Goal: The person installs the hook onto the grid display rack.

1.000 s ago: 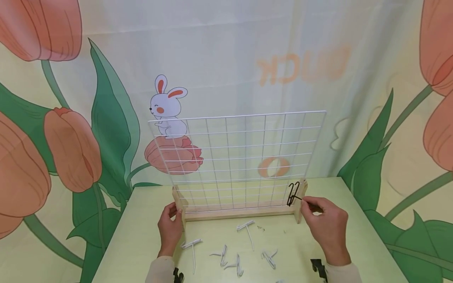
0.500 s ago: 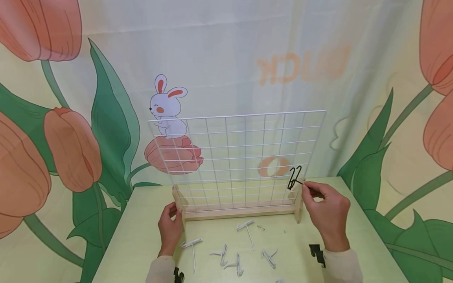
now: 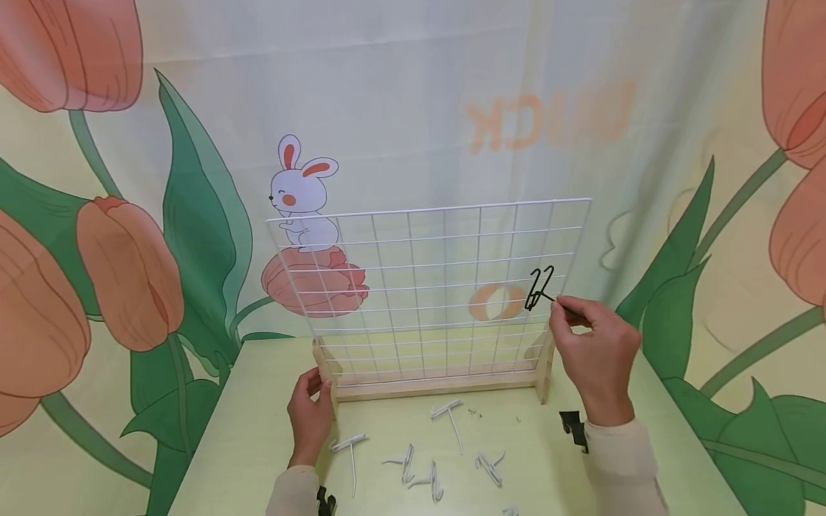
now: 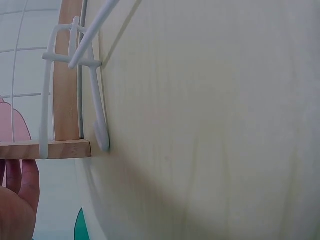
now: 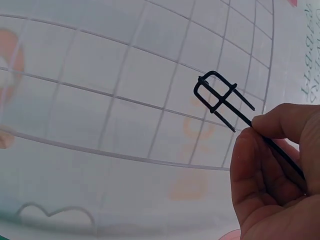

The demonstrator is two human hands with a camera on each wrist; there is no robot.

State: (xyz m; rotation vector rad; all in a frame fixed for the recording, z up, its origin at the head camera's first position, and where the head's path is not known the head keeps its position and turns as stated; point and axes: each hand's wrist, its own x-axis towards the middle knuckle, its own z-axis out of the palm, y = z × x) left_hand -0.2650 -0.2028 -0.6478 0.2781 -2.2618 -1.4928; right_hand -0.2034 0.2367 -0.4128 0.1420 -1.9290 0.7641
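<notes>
A white wire grid panel (image 3: 445, 272) stands upright in a wooden stand (image 3: 439, 388). My left hand (image 3: 311, 416) holds the stand's left upright (image 3: 325, 369) low down; in the left wrist view its fingers (image 4: 29, 182) lie against the wood. At the right, my right hand (image 3: 596, 358) pinches the stem of a black double-prong wire hook (image 3: 537, 290) between thumb and fingers. The hook's bent ends point up, in front of the grid's right side. From the right wrist view, the hook (image 5: 222, 100) appears close to the wires; whether it touches them I cannot tell.
Several white wire hooks lie on the pale table (image 3: 226, 430) before the stand, among them one T-shaped hook (image 3: 351, 444) near my left hand and another hook (image 3: 448, 410) farther back. Small bits (image 3: 474, 413) lie beside that one. A printed curtain (image 3: 413, 107) hangs behind.
My right hand has risen along the grid's right side, carrying the black hook from near the stand's base up to about the middle of the panel. My left hand stays at the upright.
</notes>
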